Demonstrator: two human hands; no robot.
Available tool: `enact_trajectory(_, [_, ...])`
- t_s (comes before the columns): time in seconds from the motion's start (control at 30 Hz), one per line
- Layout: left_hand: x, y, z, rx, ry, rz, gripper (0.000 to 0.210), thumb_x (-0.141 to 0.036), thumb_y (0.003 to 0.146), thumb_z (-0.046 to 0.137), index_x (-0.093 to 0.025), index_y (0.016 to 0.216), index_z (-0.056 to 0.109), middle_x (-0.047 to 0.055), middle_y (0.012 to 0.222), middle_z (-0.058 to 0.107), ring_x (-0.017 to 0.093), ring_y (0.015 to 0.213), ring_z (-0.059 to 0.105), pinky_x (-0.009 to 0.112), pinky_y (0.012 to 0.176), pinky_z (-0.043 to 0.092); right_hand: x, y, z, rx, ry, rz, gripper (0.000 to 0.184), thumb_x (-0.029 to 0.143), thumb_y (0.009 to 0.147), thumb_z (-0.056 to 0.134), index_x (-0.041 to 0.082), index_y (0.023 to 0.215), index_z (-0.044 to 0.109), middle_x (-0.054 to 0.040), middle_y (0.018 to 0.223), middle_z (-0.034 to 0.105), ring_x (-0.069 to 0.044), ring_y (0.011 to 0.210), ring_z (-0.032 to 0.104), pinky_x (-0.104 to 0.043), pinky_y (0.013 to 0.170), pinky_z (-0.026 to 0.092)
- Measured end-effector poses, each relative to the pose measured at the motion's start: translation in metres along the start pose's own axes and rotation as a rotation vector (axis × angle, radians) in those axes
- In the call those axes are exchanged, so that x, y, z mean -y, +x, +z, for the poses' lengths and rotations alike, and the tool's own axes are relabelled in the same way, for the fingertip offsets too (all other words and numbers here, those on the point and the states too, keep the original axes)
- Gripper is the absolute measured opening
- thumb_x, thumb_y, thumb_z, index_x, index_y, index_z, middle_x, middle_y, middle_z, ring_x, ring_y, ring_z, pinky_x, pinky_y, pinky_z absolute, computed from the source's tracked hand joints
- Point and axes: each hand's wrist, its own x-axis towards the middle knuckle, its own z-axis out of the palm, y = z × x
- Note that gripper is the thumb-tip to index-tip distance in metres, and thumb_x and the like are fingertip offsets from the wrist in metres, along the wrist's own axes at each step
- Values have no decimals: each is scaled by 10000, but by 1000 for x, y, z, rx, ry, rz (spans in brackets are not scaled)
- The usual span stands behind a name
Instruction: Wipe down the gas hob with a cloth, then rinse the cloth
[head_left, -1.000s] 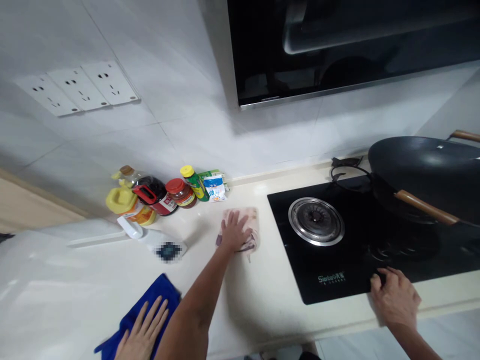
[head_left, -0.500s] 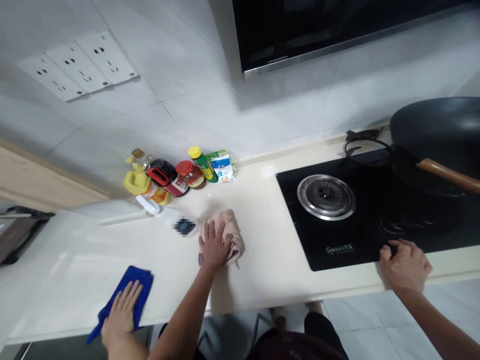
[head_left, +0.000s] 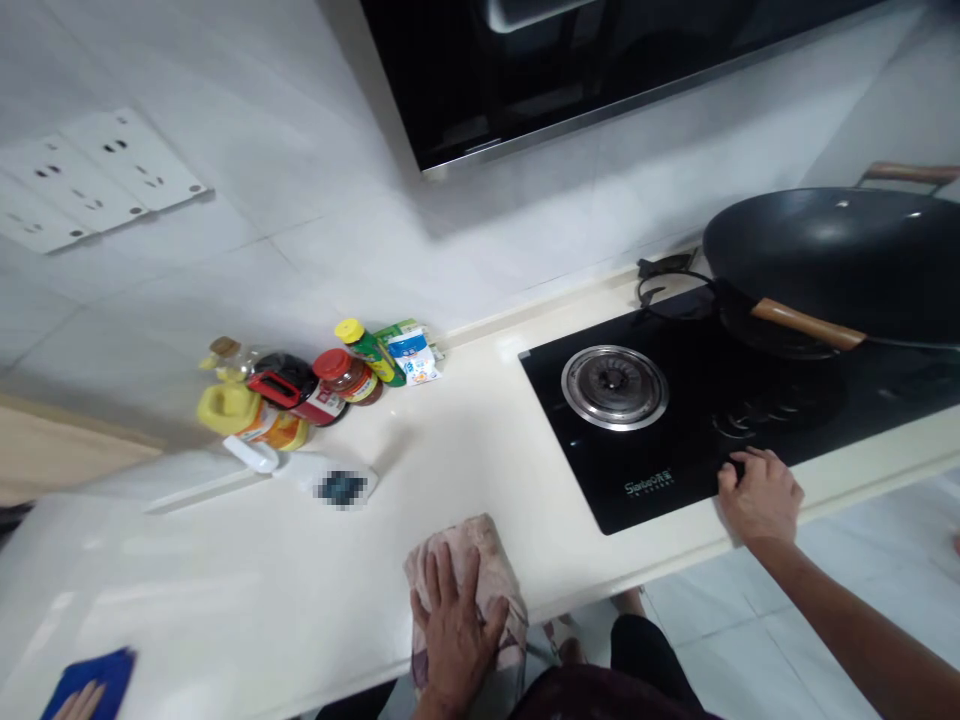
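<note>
My left hand presses flat on a pink cloth at the front edge of the pale countertop, with part of the cloth hanging over the edge. My right hand rests with loosely curled fingers on the front edge of the black glass hob, close to a control knob, and holds nothing. A steel burner lies beyond it. A dark wok with a wooden handle sits on the right burner.
Sauce jars and oil bottles stand against the tiled wall, and a white bottle lies in front of them. At the far left another person's hand rests on a blue cloth. A black range hood hangs above.
My left hand has dragged the pink cloth from near the jars back to the counter's front edge. The blue cloth and the other person's hand have slid left. My right hand stayed on the hob edge.
</note>
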Motion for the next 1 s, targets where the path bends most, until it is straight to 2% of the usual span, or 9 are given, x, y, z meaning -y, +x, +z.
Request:
enact_trajectory(0.17, [-29,73,-5,45,-14,-9,566,-421,978,568,-302,1531,555,186,1723,310,425,1602,221,730,1160,325,5,2,-1,9,-38,-13,328,424,981,414,199,1122,606,-167,1364,604,-330,1407,442,-520,1120,338])
enact_trajectory(0.33, [-76,169,-6,38,-118,-10,491,-319,988,529,-294,1471,615,183,1656,427,413,1565,300,697,1146,361,7,3,0,-4,-24,-14,280,386,994,436,204,1126,603,-161,1354,617,-338,1407,455,-536,1125,347])
enact_trajectory(0.47, [-112,243,-3,-22,-242,-37,474,-342,1016,457,-261,1455,618,155,1611,495,381,1514,383,690,1176,338,9,5,0,-7,-14,-23,255,378,1002,442,212,1110,602,-151,1335,627,-334,1406,454,-535,1129,339])
enact_trajectory(0.53, [-132,272,1,-37,-266,-49,489,-355,1043,382,-231,1459,607,169,1590,511,376,1488,416,702,1178,332,11,6,-1,-8,-5,-23,246,369,1004,442,216,1110,603,-150,1324,628,-329,1401,457,-531,1128,338])
enact_trajectory(0.6, [-153,290,7,-35,-292,-37,501,-360,1050,354,-228,1466,598,172,1588,510,380,1488,416,719,1181,319,12,7,-2,-7,7,-18,238,362,1001,448,219,1113,603,-149,1324,626,-325,1398,459,-532,1129,336])
enact_trajectory(0.7, [-185,287,17,4,-325,72,472,-407,1023,444,-304,1451,614,107,1647,457,378,1535,349,727,1200,288,13,9,-2,-2,15,-10,230,353,997,458,219,1117,601,-151,1340,618,-326,1404,453,-539,1134,331])
enact_trajectory(0.8, [-208,256,23,39,-358,194,441,-430,986,526,-376,1406,647,43,1695,394,408,1567,275,778,1173,269,12,9,-1,3,10,-8,233,350,1013,446,219,1130,598,-149,1357,611,-329,1410,448,-540,1134,329])
enact_trajectory(0.9, [-221,221,22,44,-366,285,445,-414,976,550,-352,1402,660,77,1688,402,454,1562,261,833,1132,241,12,9,-2,15,7,-7,247,358,1038,420,216,1139,595,-148,1363,609,-327,1409,453,-537,1130,331])
enact_trajectory(1.0, [-232,194,17,68,-353,375,481,-437,955,598,-313,1416,661,114,1689,401,464,1561,258,812,1166,183,13,9,-3,20,18,1,255,367,1045,414,217,1129,602,-145,1355,616,-328,1406,457,-534,1131,331])
